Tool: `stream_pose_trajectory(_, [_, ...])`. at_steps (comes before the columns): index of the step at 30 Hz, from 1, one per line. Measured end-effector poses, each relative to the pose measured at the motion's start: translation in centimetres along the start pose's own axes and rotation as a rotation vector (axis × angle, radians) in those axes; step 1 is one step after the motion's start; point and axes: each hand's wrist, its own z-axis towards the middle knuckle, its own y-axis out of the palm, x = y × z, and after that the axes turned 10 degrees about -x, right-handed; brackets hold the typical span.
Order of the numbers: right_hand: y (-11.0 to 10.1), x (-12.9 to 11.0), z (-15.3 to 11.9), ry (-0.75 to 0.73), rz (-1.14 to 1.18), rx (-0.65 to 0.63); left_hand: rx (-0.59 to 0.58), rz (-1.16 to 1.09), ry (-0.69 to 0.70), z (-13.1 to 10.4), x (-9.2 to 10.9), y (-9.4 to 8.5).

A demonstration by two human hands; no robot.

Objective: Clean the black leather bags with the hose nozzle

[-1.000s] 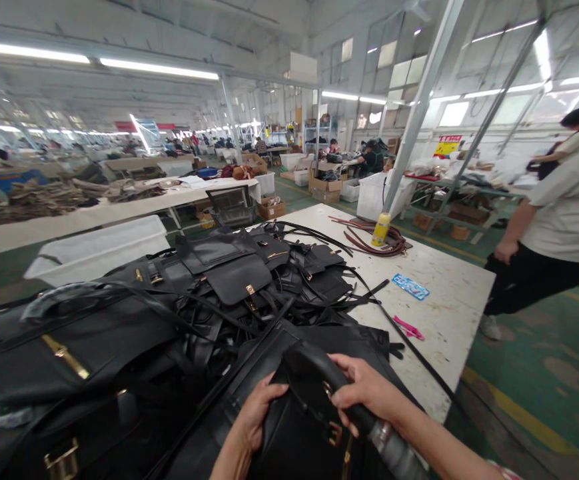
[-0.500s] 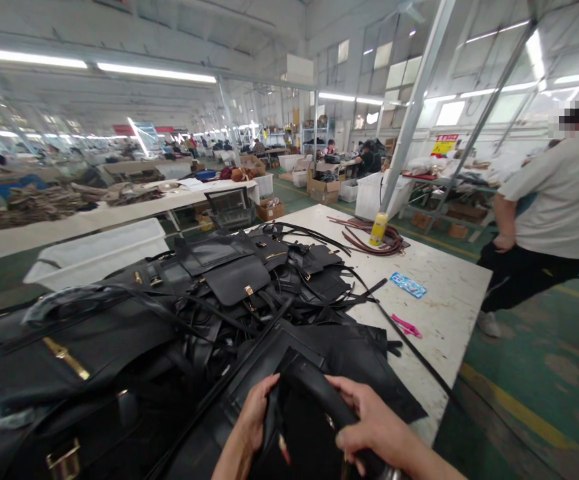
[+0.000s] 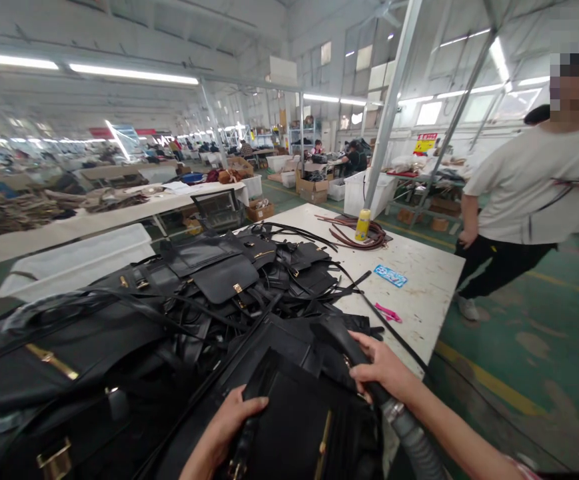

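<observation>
Left hand: fingers clamped on the left edge of 1 black bag, thumb on top, probably to steady it and stop it sliding. Bag sits low in front of the wearer, gold trim on its face, other black pieces behind; lower part cut off, can't tell if it's lifted or resting. Right hand: fingers wrapped round a dark curved nozzle, likely gripped there for aim. Mouth points up-left past the bag; contact with the pieces behind unclear. Gray ribbed hose trails under the right forearm, presumably leaving slack for the nozzle.

Heap of black bags covers the worktop's left side, probably for easy reach. Right side: yellow bottle upright by coiled brown straps, maybe parked out of the way; blue card, pink item nearer. 1 co-worker beyond, right.
</observation>
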Motion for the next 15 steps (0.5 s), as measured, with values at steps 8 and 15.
stream_pose_trajectory(8, [-2.6,2.4,-10.2,0.194,-0.031,-0.096,0.234,0.135,-0.007,-1.6,-1.1,-2.8])
stream_pose_trajectory(15, [1.7,5.3,-8.3,0.199,0.002,-0.156,0.253,0.17,0.022,-2.0,-0.8,-1.3])
